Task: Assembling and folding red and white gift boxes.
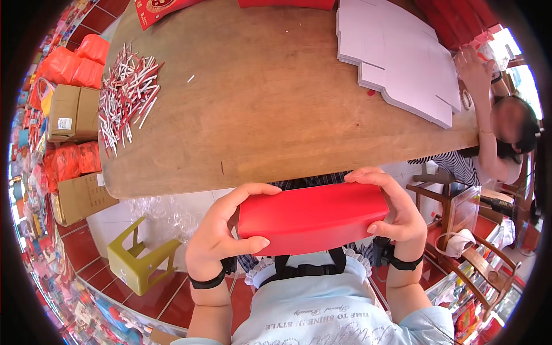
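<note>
A long red box (310, 215) is held between my two hands, in front of my chest and just off the near edge of the wooden table (258, 108). My left hand (224, 226) grips one end, fingers on the far top edge and thumb on the near side. At the other end, my right hand (394, 211) holds it the same way. White flat card sheets (396, 56) are stacked at the table's right. A pile of thin red and white strips (127, 95) lies at its left end. Red printed packaging (159, 8) shows at the far edge.
A co-worker (487, 129) sits at the right with hands by the card stack. Cardboard boxes (86, 194) and red plastic-wrapped bundles (69, 64) stand left. A yellow-green stool (142, 258) lies tipped on the floor; a wooden chair (491, 271) stands right.
</note>
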`<state>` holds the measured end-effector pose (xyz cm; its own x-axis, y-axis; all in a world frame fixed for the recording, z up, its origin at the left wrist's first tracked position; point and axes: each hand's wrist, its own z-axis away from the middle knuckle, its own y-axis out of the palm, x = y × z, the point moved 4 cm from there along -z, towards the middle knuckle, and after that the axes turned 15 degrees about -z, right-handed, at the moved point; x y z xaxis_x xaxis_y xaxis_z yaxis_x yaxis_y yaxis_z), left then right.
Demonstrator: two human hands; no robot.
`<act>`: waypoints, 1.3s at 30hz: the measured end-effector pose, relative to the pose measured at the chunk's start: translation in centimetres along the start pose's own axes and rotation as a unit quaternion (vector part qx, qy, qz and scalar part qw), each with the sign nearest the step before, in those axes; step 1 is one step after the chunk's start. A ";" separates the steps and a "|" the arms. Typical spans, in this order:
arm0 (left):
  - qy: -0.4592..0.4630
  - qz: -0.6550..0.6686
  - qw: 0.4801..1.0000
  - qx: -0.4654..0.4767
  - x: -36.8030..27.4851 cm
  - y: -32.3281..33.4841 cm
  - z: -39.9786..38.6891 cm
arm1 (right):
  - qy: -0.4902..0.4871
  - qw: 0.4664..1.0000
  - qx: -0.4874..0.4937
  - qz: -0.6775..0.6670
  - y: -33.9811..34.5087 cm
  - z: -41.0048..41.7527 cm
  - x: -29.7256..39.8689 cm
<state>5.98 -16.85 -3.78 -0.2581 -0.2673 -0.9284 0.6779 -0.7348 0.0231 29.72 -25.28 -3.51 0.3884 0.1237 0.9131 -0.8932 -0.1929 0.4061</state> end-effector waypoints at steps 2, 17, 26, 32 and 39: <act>0.044 -0.064 0.997 0.007 0.0 -0.7 -0.4 | 0.014 1.000 -0.005 0.003 0.0 0.0 0.1; 0.117 -0.210 0.971 -0.010 -0.9 -0.2 -0.5 | -0.030 0.817 -0.048 0.574 5.0 -1.7 2.9; 0.153 -0.450 0.879 -0.035 -3.4 0.8 -0.4 | -0.158 0.759 -0.059 0.629 5.5 -2.4 2.1; 0.134 -0.671 0.729 0.004 -5.3 4.1 -1.2 | -0.208 0.730 -0.027 0.651 6.3 -2.4 1.9; 0.117 -0.708 0.695 0.049 -4.5 3.9 -2.0 | -0.197 0.710 -0.041 0.675 5.5 -3.0 1.5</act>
<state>11.20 -17.27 -0.27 -0.4925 0.8666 -0.0798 -0.1948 -0.1992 -0.9604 24.69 -23.27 0.01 -0.8158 -0.4047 0.4131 -0.5144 0.1817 -0.8381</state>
